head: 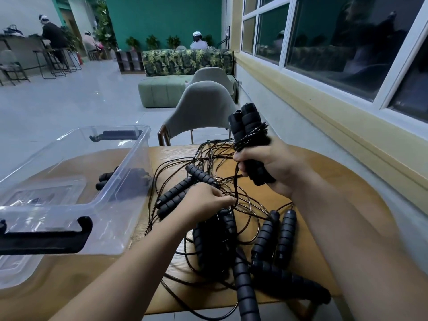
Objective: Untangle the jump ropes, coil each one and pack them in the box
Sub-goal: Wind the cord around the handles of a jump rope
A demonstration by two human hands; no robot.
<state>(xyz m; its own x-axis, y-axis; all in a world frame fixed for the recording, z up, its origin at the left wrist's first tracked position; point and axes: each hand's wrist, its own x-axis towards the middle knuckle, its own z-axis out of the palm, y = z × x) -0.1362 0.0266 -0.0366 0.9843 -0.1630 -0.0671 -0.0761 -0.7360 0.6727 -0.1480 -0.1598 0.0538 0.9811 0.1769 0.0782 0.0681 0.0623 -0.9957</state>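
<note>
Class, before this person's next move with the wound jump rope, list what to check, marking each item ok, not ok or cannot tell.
1. Firm grip: ok, right hand holds the pair of black foam handles.
2. Winding finished: not ok, the thin black cord trails down to the pile.
3. Trailing cord controlled: ok, left hand pinches it.
4. Container ready: ok, clear plastic box stands open.
5. Pile untangled: not ok, other black jump ropes cross on the wooden table.
6. Box contents: cannot tell.
</note>
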